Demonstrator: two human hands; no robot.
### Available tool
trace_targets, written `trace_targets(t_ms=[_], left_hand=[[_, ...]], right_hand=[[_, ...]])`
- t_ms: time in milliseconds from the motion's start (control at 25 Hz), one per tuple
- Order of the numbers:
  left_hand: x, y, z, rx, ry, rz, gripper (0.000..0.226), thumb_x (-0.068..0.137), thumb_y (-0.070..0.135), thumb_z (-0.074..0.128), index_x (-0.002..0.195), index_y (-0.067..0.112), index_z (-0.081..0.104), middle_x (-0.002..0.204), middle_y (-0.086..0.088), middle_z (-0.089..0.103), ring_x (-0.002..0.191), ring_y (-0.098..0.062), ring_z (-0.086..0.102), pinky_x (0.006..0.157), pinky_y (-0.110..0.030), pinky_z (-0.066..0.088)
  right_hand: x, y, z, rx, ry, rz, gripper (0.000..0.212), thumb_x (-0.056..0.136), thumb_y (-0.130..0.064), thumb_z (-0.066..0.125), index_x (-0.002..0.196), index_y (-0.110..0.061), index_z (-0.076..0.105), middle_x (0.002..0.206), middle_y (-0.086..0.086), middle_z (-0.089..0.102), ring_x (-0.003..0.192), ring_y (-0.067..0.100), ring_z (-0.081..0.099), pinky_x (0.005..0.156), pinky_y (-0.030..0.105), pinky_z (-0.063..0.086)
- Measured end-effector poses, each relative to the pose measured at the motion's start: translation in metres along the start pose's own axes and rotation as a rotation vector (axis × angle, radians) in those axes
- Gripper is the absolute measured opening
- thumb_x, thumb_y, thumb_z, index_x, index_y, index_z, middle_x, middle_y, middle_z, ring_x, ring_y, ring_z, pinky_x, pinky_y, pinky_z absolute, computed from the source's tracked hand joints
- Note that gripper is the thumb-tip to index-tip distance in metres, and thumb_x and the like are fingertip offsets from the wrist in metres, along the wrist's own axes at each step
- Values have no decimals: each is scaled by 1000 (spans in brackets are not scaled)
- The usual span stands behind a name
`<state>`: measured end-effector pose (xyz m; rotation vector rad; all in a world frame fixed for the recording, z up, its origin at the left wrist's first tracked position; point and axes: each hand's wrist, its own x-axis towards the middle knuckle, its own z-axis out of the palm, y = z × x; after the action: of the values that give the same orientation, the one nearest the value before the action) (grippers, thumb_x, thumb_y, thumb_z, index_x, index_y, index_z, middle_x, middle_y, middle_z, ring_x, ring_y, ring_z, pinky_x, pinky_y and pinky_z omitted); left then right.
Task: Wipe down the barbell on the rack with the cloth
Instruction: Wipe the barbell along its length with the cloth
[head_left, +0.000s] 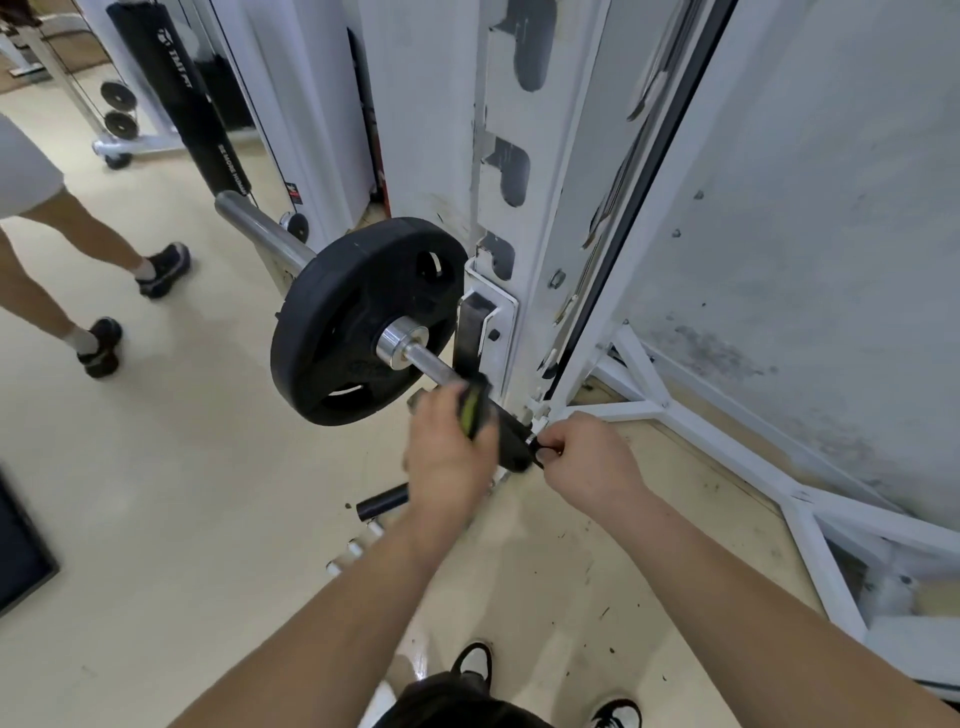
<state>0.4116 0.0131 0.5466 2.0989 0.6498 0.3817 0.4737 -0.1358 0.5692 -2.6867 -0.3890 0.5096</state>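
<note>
From the head camera we look down at our two bare arms reaching toward the end of a barbell (436, 366) resting on a white rack (524, 208). The bar's long axis runs from the upper left, where its bare sleeve (260, 228) sticks out, down to the lower right toward us, passing through a black weight plate (363, 322) and a steel collar (400, 343).

Our left hand (447, 457) is closed around the thin shaft just on our side of the collar, its grip wrapped over a dark cloth (509, 441) with a yellow-green stripe (471, 410). The cloth covers the bar where the hand sits, close beside the rack's hook plate (483, 322).

Our right hand (587, 457) is just to the right, fingers pinched shut on the cloth's trailing corner, pulling it taut. Both hands are about equally near the bar, but only the left is on it.

The uncleaned length lies away from us, up and left along the axis, so we judge the next stroke would slide that way; the plate blocks the path.

A bystander's legs (78, 260) stand on the floor (156, 493) at left. Our shoes (472, 665) show below.
</note>
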Motion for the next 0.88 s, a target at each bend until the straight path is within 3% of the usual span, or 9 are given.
trace_targets(t_ms=[80, 200, 280, 400, 560, 680, 800, 840, 880], left_hand=[[-32, -2, 25, -19, -129, 18, 36, 87, 26, 70, 121, 15, 65, 111, -7, 54, 96, -25, 59, 84, -33, 50], [-34, -1, 8, -154, -245, -83, 10, 86, 20, 72, 82, 27, 66, 76, 7, 60, 68, -5, 54, 67, -25, 42], [-11, 5, -19, -249, -106, -147, 15, 86, 24, 73, 75, 26, 63, 67, 7, 62, 62, -3, 56, 63, -26, 43], [45, 11, -50, -152, 153, -92, 20, 88, 38, 70, 87, 20, 62, 86, -1, 64, 83, -19, 59, 71, -33, 46], [83, 8, -25, 453, -168, 19, 48, 82, 51, 67, 108, 13, 54, 120, -16, 57, 114, -41, 52, 91, -44, 49], [73, 8, -14, 613, -150, 86, 48, 81, 45, 66, 113, 10, 56, 120, -15, 58, 119, -40, 49, 90, -46, 50], [25, -2, -7, 447, -202, 194, 37, 72, 39, 64, 103, 19, 65, 101, -6, 65, 99, -29, 60, 75, -40, 55], [0, -6, 0, 231, -268, 115, 30, 72, 33, 65, 99, 19, 68, 92, -5, 70, 87, -25, 66, 69, -40, 58], [-24, -6, 5, -95, -328, -118, 22, 75, 25, 67, 94, 16, 70, 83, -7, 74, 73, -24, 70, 62, -40, 60]], right_hand=[[-2, -4, 0, -67, -1, -14, 19, 79, -8, 55, 62, -14, 60, 71, 5, 53, 72, 31, 56, 54, 30, 40], [-1, -8, 1, -128, 9, -15, 28, 78, -8, 56, 54, -18, 47, 67, 1, 44, 69, 27, 48, 49, 26, 30], [2, -10, 1, -175, 23, -8, 26, 83, -20, 62, 58, -18, 54, 63, 1, 48, 65, 26, 50, 48, 25, 30], [9, -16, 2, -241, 39, 2, 23, 87, -28, 65, 66, -19, 60, 63, -1, 53, 61, 23, 53, 48, 24, 31], [14, -24, 2, -274, 72, 11, 12, 85, -17, 64, 74, -19, 58, 74, 0, 59, 68, 24, 59, 51, 26, 36], [11, -26, 3, -281, 82, 12, 6, 84, -17, 63, 82, -20, 67, 80, 0, 64, 69, 24, 56, 54, 27, 37], [8, -21, 3, -240, 85, 27, 6, 80, -19, 64, 79, -21, 69, 76, -1, 64, 69, 25, 56, 51, 26, 33], [9, -19, 1, -214, 76, 47, 5, 79, -19, 65, 74, -21, 67, 74, -2, 63, 71, 26, 57, 52, 26, 34], [9, -16, 2, -182, 68, 63, 13, 80, -20, 65, 67, -22, 62, 72, -4, 61, 73, 25, 57, 53, 26, 34]])
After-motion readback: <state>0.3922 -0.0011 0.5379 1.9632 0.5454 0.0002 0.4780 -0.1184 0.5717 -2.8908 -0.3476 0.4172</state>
